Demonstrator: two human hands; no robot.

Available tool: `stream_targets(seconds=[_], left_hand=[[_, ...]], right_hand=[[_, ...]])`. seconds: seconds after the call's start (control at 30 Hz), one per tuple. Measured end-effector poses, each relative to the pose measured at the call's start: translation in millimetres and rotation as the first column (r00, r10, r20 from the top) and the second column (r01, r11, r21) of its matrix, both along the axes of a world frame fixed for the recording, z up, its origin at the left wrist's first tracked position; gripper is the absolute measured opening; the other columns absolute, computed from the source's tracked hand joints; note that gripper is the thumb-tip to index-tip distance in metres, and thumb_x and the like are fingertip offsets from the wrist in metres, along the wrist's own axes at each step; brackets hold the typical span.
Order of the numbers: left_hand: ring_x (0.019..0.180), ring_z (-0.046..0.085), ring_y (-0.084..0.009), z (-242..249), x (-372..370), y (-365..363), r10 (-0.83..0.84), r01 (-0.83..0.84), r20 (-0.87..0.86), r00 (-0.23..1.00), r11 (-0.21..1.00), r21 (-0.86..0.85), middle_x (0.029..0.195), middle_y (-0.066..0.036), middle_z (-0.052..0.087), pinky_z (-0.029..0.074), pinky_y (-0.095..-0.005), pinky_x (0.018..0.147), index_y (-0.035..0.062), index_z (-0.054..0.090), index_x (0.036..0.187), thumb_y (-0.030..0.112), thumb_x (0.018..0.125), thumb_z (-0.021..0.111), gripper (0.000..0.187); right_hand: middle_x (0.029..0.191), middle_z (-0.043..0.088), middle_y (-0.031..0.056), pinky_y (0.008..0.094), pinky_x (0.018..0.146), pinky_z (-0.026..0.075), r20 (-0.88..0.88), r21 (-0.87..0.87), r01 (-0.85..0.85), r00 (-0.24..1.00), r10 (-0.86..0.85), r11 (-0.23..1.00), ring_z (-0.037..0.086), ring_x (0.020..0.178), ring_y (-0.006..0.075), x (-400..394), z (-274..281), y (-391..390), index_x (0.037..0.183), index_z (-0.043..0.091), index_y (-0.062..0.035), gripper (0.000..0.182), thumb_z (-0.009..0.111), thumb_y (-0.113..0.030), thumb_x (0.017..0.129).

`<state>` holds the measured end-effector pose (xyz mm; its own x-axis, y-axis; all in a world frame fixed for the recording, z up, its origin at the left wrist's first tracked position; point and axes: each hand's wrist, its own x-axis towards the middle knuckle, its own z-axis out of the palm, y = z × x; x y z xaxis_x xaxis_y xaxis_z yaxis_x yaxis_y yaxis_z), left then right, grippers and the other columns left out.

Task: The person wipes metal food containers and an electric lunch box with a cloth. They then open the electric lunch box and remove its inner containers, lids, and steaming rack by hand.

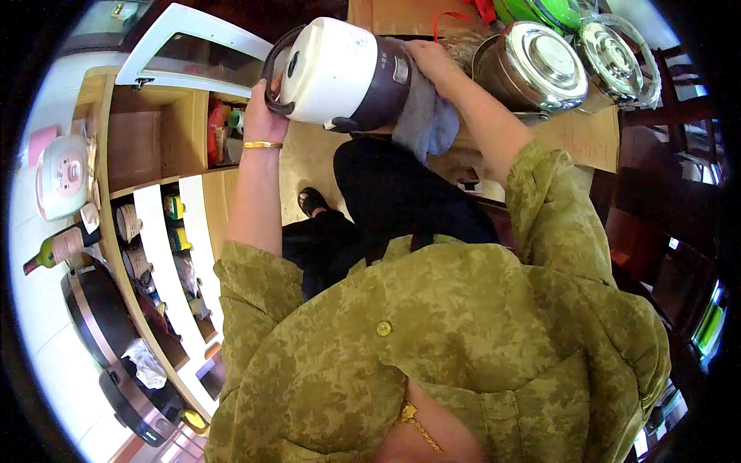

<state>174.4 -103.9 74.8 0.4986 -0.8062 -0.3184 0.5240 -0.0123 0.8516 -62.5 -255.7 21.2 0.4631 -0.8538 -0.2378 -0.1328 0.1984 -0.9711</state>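
Observation:
A white and dark-brown rice cooker (332,71) is tilted on its side in front of me, its lid facing left. My left hand (266,117) grips it at the lid end, by the black carrying handle (272,65); some of the fingers are hidden behind it. At the base end, my right hand (434,63) presses a grey cloth (421,116) against the cooker. The cloth hangs down below that hand, and the fingertips are partly out of sight.
Lidded steel pots (544,65) stand right of my right hand on cardboard (590,143). An open white cabinet door (201,50) juts out at upper left. Below it are shelves (154,139). A pink-and-white cooker (63,177) and a green bottle (58,248) are on the left counter.

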Motion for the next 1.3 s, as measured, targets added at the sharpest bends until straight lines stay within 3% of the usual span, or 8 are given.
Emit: stream_targets(seconds=[0.13, 0.23, 0.37, 0.53, 0.67, 0.83, 1.13, 1.3], left_hand=[[0.103, 0.053, -0.0247, -3.2, 4.5, 4.1, -0.006, 0.005, 0.022, 1.0, 1.0, 0.014, 0.11, -0.015, 0.056, 0.039, -0.0399, 0.093, -0.0041, 0.051, 0.108, 0.026, 0.09, 0.041, 0.037], [0.103, 0.053, -0.0241, -3.1, 0.5, 5.0, 0.068, -0.069, 0.022, 0.997, 0.996, 0.047, 0.11, -0.015, 0.057, 0.039, -0.0396, 0.092, -0.0032, 0.051, 0.109, 0.027, 0.09, 0.041, 0.037], [0.103, 0.053, -0.0229, -1.3, 0.2, 5.8, 0.01, -0.01, 0.004, 1.0, 1.0, -0.006, 0.109, -0.013, 0.057, 0.039, -0.0381, 0.092, -0.0025, 0.051, 0.11, 0.028, 0.09, 0.042, 0.037], [0.101, 0.053, -0.0208, 3.7, -4.1, 2.4, -0.038, 0.038, 0.033, 0.999, 0.999, 0.005, 0.107, -0.012, 0.058, 0.04, -0.0348, 0.092, -0.0024, 0.055, 0.105, 0.025, 0.089, 0.045, 0.033], [0.097, 0.055, -0.019, 16.2, -5.2, -10.7, -0.098, 0.095, 0.068, 0.993, 0.994, 0.05, 0.106, -0.011, 0.059, 0.042, -0.0323, 0.089, -0.004, 0.055, 0.105, 0.024, 0.089, 0.047, 0.034], [0.092, 0.054, -0.0137, 46.9, -13.3, -46.2, -0.361, 0.355, 0.265, 0.894, 0.932, 0.072, 0.103, -0.006, 0.059, 0.043, -0.0278, 0.083, -0.0018, 0.057, 0.103, 0.02, 0.089, 0.048, 0.027], [0.12, 0.038, -0.0201, 113.6, -48.7, -79.2, -0.735, 0.644, 0.676, -0.045, 0.497, 0.582, 0.127, -0.009, 0.043, 0.033, -0.0339, 0.098, 0.0093, 0.027, 0.137, 0.041, 0.09, 0.047, 0.061], [0.095, 0.053, -0.0178, 82.6, -30.3, -91.9, -0.475, 0.542, 0.817, -0.326, 0.615, 0.573, 0.104, -0.009, 0.057, 0.041, -0.0282, 0.086, 0.002, 0.048, 0.119, 0.015, 0.089, 0.045, 0.033]], right_hand=[[0.088, 0.062, 0.0147, 0.0336, 0.074, 0.045, -0.086, -0.231, 0.119, 0.986, -0.142, 0.966, 0.057, 0.083, 0.0254, -7.0, 42.2, 13.3, 0.099, 0.061, -0.0017, 0.033, 0.047, -0.029, 0.087], [0.085, 0.062, 0.0168, 0.0379, 0.074, 0.047, 0.043, -0.755, 0.147, 0.984, -0.174, 0.639, 0.059, 0.081, 0.0324, -0.2, 80.4, 34.8, 0.094, 0.063, -0.0041, 0.028, 0.051, -0.027, 0.084], [0.102, 0.058, 0.0097, 0.039, 0.08, 0.046, 0.004, -0.964, 0.021, 0.998, -0.066, 0.264, 0.054, 0.094, 0.0304, 29.5, 85.0, 51.7, 0.099, 0.063, -0.0129, 0.022, 0.054, -0.023, 0.082], [0.103, 0.059, 0.0153, 0.0377, 0.086, 0.041, -0.428, -0.706, -0.237, 0.894, -0.135, 0.667, 0.053, 0.098, 0.0321, 3.8, 33.9, 14.8, 0.108, 0.06, -0.0081, 0.032, 0.046, -0.027, 0.086], [0.089, 0.062, 0.0204, 0.0386, 0.079, 0.045, -0.214, -0.369, 0.107, 0.957, -0.196, 0.923, 0.059, 0.086, 0.0357, -25.1, 22.9, 23.2, 0.1, 0.06, -0.0001, 0.034, 0.043, -0.026, 0.087], [0.093, 0.062, 0.0218, 0.0359, 0.08, 0.044, -0.014, -0.388, 0.208, 0.973, -0.231, 0.898, 0.059, 0.091, 0.0342, -37.4, 18.9, 30.8, 0.101, 0.059, 0.0033, 0.037, 0.041, -0.027, 0.089], [0.1, 0.061, 0.0206, 0.0345, 0.084, 0.042, -0.055, -0.312, 0.152, 0.983, -0.178, 0.938, 0.058, 0.094, 0.0315, -68.9, 36.8, 68.8, 0.108, 0.056, 0.0015, 0.036, 0.041, -0.026, 0.09], [0.105, 0.059, 0.0206, 0.0345, 0.088, 0.04, -0.034, -0.273, 0.223, 0.97, -0.24, 0.936, 0.055, 0.101, 0.0324, -63.1, 27.7, 67.1, 0.113, 0.054, 0.0001, 0.036, 0.041, -0.025, 0.09]])
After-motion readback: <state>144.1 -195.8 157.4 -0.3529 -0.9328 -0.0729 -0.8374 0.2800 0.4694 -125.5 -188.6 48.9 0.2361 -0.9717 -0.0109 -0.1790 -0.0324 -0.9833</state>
